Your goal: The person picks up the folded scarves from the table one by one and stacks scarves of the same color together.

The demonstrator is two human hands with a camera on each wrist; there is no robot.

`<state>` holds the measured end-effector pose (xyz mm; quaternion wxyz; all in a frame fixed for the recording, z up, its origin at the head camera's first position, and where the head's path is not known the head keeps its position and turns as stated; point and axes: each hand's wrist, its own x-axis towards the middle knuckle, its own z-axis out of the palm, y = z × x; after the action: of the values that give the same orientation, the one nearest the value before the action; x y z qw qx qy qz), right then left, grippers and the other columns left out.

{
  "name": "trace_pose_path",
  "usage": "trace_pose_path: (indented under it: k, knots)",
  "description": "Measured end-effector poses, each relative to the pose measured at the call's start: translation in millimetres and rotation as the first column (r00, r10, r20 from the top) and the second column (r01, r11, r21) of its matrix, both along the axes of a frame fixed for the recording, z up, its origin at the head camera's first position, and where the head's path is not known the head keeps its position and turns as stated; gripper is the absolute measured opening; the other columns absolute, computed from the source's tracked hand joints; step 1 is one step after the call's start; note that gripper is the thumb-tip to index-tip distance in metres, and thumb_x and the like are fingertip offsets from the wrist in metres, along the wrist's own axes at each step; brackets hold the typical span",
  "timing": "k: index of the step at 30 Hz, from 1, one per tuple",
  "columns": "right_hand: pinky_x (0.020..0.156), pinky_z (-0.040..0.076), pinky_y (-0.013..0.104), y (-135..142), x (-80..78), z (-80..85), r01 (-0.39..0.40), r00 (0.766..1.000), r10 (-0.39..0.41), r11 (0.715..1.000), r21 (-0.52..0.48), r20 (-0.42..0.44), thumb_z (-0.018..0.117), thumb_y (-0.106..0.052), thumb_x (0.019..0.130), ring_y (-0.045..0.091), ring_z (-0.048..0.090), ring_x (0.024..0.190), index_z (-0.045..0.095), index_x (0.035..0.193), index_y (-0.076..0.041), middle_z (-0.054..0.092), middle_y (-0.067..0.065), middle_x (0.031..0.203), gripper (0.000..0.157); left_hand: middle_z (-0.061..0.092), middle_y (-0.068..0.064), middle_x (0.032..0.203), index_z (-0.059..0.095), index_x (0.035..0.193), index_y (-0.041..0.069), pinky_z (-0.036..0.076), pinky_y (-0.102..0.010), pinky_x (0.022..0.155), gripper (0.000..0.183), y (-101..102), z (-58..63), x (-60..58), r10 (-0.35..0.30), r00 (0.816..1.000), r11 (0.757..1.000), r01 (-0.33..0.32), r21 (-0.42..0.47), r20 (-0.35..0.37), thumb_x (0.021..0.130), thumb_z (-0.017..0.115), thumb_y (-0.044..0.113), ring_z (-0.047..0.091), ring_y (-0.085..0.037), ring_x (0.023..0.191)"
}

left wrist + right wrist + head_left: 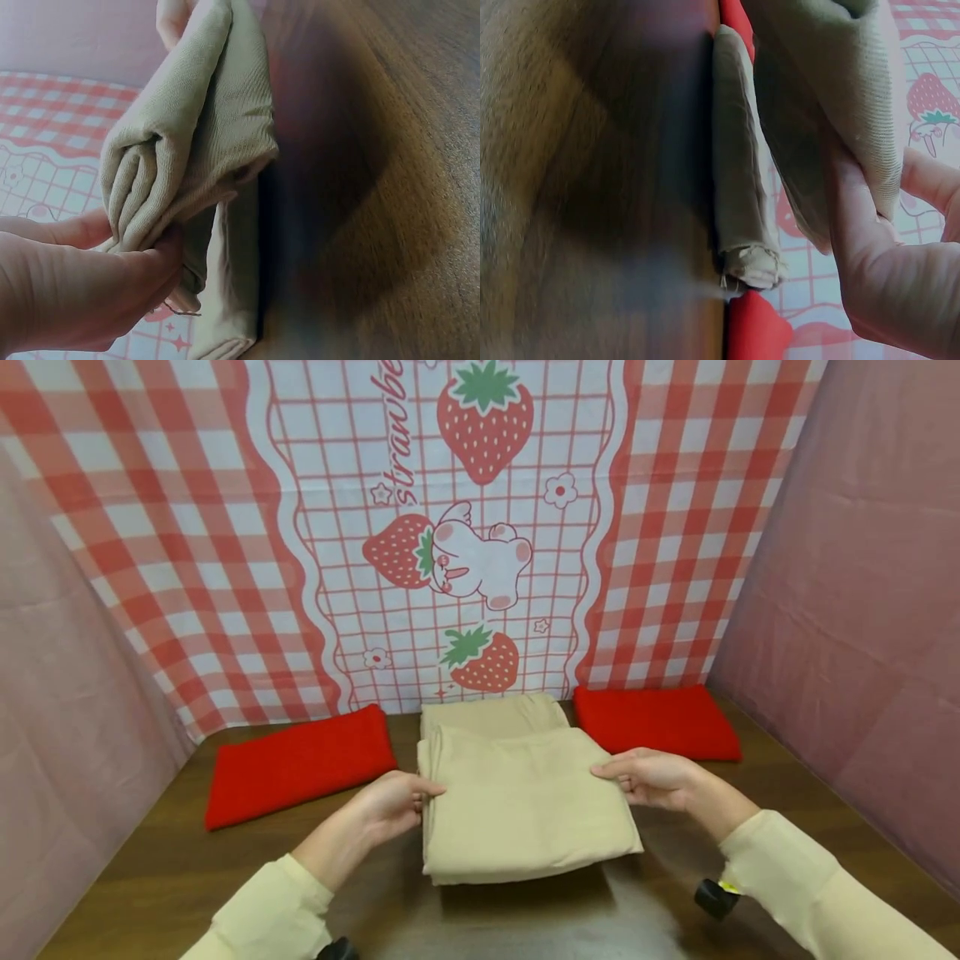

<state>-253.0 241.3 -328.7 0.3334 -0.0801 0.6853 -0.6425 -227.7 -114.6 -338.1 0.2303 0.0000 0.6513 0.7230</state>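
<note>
Between my two hands is a folded beige cloth (528, 810), held up off the table with its shadow beneath the front edge. My left hand (393, 802) pinches its left side, thumb on top and fingers under; the left wrist view shows the stacked folds (142, 180) at that edge. At the opposite side my right hand (656, 778) pinches the cloth, thumb above and fingers below. Behind it, a second folded beige cloth (495, 714) lies on the table, partly covered by the held one in the head view. Its frayed end (754, 266) shows in the right wrist view.
A folded red cloth (300, 764) lies at the back left, another red cloth (652, 722) at the back right. The brown wooden table (150, 877) meets a strawberry-print curtain (465, 527) behind. Pink curtains (855, 610) flank both sides.
</note>
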Motion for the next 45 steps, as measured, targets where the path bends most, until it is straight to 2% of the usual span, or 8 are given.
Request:
trace_pose_path:
  k: [7, 12, 18, 21, 26, 33, 36, 45]
  knots:
    - [0.084, 0.057, 0.025, 7.5, 1.4, 5.0, -0.019, 0.999, 0.020, 0.999, 0.029, -0.029, 0.056, -0.020, 0.097, 0.004, 0.057, 0.071, 0.071, 0.094, -0.017, 0.065, -0.010, 0.077, 0.016, 0.060, -0.002, 0.096, 0.049, 0.119, -0.014, 0.047, -0.032, 0.093, 0.028, 3.9, 0.5, -1.5, -0.016, 1.000, 1.000, 0.016, 0.009, 0.004, 0.094, 0.049, 0.000, 0.058, -0.013, 0.091]
    - [0.087, 0.057, 0.029, 13.4, 1.9, 7.1, 0.000, 0.999, 0.003, 0.997, 0.074, -0.039, 0.058, -0.021, 0.096, 0.011, 0.068, 0.088, 0.070, 0.105, -0.014, 0.072, -0.005, 0.095, 0.017, 0.056, -0.006, 0.103, 0.049, 0.119, -0.014, 0.046, -0.036, 0.099, 0.029, 6.8, 0.2, 0.3, -0.032, 0.999, 0.999, 0.032, 0.010, 0.029, 0.094, 0.049, 0.001, 0.056, -0.016, 0.097]
    - [0.089, 0.056, 0.031, 21.2, 2.5, 10.8, -0.011, 0.999, 0.014, 0.997, 0.082, -0.039, 0.059, -0.021, 0.095, 0.013, 0.069, 0.094, 0.070, 0.111, -0.012, 0.073, -0.005, 0.099, 0.021, 0.056, -0.008, 0.108, 0.050, 0.121, -0.016, 0.043, -0.043, 0.107, 0.031, 9.7, 1.7, 0.8, -0.045, 0.998, 0.999, 0.044, 0.012, 0.043, 0.093, 0.051, -0.001, 0.057, -0.018, 0.100]
    - [0.089, 0.056, 0.031, 24.5, 3.5, 12.5, -0.016, 0.999, 0.020, 0.995, 0.094, -0.046, 0.059, -0.022, 0.095, 0.014, 0.069, 0.095, 0.069, 0.113, -0.011, 0.073, -0.005, 0.099, 0.023, 0.059, -0.005, 0.104, 0.051, 0.120, -0.015, 0.045, -0.043, 0.106, 0.031, 10.4, 2.7, 0.9, -0.068, 0.997, 0.998, 0.068, 0.015, 0.040, 0.093, 0.052, 0.000, 0.060, -0.015, 0.096]
    - [0.090, 0.056, 0.030, 29.3, 6.5, 14.3, -0.025, 0.998, 0.031, 0.994, 0.102, -0.058, 0.059, -0.022, 0.095, 0.013, 0.069, 0.094, 0.068, 0.115, -0.009, 0.073, -0.005, 0.099, 0.025, 0.061, -0.002, 0.096, 0.054, 0.112, -0.010, 0.052, -0.035, 0.095, 0.022, 9.4, 2.7, 1.2, -0.114, 0.992, 0.993, 0.113, 0.028, 0.052, 0.093, 0.053, 0.000, 0.063, -0.013, 0.090]
    - [0.089, 0.056, 0.030, 41.0, 12.2, 13.4, -0.026, 0.997, 0.033, 0.995, 0.099, -0.075, 0.057, -0.020, 0.096, 0.011, 0.069, 0.092, 0.066, 0.117, -0.008, 0.073, -0.005, 0.099, 0.026, 0.061, -0.003, 0.096, 0.056, 0.106, -0.007, 0.050, -0.037, 0.098, 0.016, 16.5, -0.2, 4.9, -0.156, 0.986, 0.987, 0.153, 0.056, 0.056, 0.092, 0.052, -0.002, 0.063, -0.013, 0.091]
    - [0.089, 0.056, 0.030, 47.0, 13.7, 11.9, -0.027, 0.997, 0.035, 0.994, 0.107, -0.074, 0.056, -0.020, 0.097, 0.012, 0.069, 0.093, 0.067, 0.116, -0.010, 0.073, -0.005, 0.100, 0.024, 0.061, -0.002, 0.095, 0.055, 0.104, -0.006, 0.051, -0.035, 0.094, 0.013, 21.2, -0.7, 6.5, -0.164, 0.985, 0.985, 0.161, 0.059, 0.053, 0.091, 0.052, -0.003, 0.063, -0.013, 0.089]
    - [0.088, 0.056, 0.029, 60.9, 17.1, 7.1, -0.033, 0.996, 0.040, 0.995, 0.097, -0.076, 0.054, -0.019, 0.098, 0.012, 0.069, 0.095, 0.068, 0.112, -0.014, 0.072, -0.005, 0.102, 0.021, 0.061, -0.003, 0.097, 0.049, 0.118, -0.012, 0.047, -0.039, 0.101, 0.028, 34.1, -1.9, 7.0, -0.176, 0.983, 0.984, 0.174, 0.047, 0.042, 0.092, 0.050, -0.005, 0.062, -0.012, 0.090]
